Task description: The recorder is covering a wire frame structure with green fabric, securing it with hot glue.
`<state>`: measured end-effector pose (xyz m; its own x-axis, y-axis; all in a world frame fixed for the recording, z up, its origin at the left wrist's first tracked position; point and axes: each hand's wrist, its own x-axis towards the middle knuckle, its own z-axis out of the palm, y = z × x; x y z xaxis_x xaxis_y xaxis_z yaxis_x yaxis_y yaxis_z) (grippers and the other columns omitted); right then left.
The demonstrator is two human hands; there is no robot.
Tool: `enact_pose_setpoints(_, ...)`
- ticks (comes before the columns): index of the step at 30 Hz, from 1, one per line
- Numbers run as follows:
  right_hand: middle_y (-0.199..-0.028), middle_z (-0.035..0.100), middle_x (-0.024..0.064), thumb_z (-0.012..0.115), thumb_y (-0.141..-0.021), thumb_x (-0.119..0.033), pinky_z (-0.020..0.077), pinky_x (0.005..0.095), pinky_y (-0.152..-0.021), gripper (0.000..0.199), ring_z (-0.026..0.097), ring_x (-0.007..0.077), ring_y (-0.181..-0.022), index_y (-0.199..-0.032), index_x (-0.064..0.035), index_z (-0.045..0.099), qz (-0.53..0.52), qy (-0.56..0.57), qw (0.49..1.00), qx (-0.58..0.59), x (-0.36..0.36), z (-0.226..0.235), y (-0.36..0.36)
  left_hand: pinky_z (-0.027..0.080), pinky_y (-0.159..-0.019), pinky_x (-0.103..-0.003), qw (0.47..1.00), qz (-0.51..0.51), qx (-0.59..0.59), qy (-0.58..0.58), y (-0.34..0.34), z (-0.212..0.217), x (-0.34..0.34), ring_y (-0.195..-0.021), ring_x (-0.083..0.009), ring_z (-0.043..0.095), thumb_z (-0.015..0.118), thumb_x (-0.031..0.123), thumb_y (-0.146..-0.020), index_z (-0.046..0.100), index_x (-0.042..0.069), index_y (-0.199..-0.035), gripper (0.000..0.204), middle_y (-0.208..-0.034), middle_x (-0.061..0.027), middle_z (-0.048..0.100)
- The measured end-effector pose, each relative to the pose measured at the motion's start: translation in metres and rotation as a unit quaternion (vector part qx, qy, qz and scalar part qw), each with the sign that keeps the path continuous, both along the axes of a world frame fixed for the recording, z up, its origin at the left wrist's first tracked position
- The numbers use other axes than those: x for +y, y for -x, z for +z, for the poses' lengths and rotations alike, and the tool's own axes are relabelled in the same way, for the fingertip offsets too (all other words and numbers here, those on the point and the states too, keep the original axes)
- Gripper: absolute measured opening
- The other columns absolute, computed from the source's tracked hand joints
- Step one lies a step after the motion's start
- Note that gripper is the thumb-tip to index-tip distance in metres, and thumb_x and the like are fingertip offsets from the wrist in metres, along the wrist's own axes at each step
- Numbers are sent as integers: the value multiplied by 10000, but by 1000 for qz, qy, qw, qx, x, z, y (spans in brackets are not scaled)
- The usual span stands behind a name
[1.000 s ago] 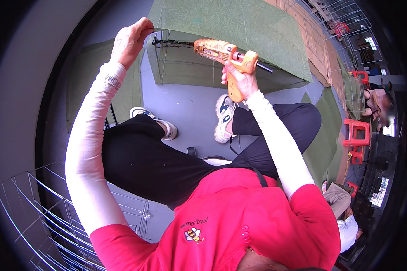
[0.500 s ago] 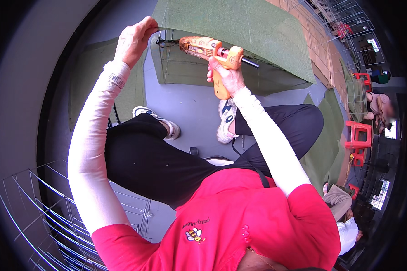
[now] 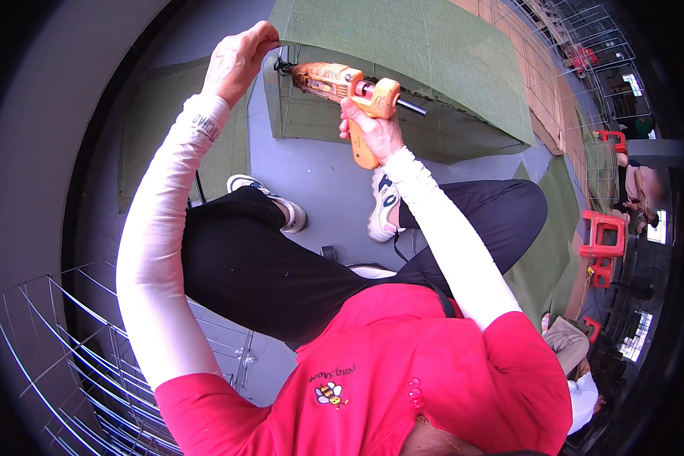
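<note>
My right hand (image 3: pixel 376 135) grips the handle of an orange glue gun (image 3: pixel 342 80). The front of the gun is stained brown, and a grey rod sticks out behind it. Its nose points left, close to the near left corner of a green mesh sheet (image 3: pixel 410 53). My left hand (image 3: pixel 239 62) pinches that sheet's edge at the corner, just above the gun's nose. Under the raised sheet, more green mesh (image 3: pixel 311 114) hangs on thin wires. Whether the nose touches the wire or the mesh I cannot tell.
A wire rack (image 3: pixel 91 365) stands at lower left. Another green sheet (image 3: pixel 182 137) lies on the floor at left, and more green mesh (image 3: pixel 551 235) at right. Red stools (image 3: pixel 604 234), wire frames (image 3: pixel 585 45) and seated people (image 3: pixel 581 380) are farther right. My shoes flank the grey floor (image 3: pixel 323 190).
The glue gun has shifted slightly left, its nose now nearer the sheet's corner. My left hand, still pinching the edge, has moved a little right and up.
</note>
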<state>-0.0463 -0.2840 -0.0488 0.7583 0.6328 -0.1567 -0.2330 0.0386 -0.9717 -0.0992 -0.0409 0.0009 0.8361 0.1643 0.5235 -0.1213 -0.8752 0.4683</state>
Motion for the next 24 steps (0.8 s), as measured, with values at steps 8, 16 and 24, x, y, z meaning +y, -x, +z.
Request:
enact_pose_setpoints(8,-734,548,56,661,-814,-240,510,297,-534,305,571,150,-590,-984,-33,514,-21,-13,1000,-11,1,-10,-1,487,-638,-343,1000,0,-22,5,0,-5,3,-738,-288,622,587,142,-829,537,56,-884,114,-787,-101,640)
enact_pose_setpoints(16,-731,549,55,671,-806,-254,506,284,-526,313,571,145,-589,-963,-24,528,-23,18,999,-30,-3,-7,-3,480,-653,-299,1000,-2,-8,9,2,-4,5,-747,-255,636,573,108,-847,530,33,-912,108,-805,-126,629)
enact_pose_setpoints(24,-720,551,40,689,-791,-252,496,271,-514,321,563,125,-573,-963,-32,531,-25,-1,999,-27,2,1,1,475,-643,-305,1000,-3,-8,5,2,-5,2,-728,-262,628,569,114,-850,528,35,-912,108,-794,-131,621)
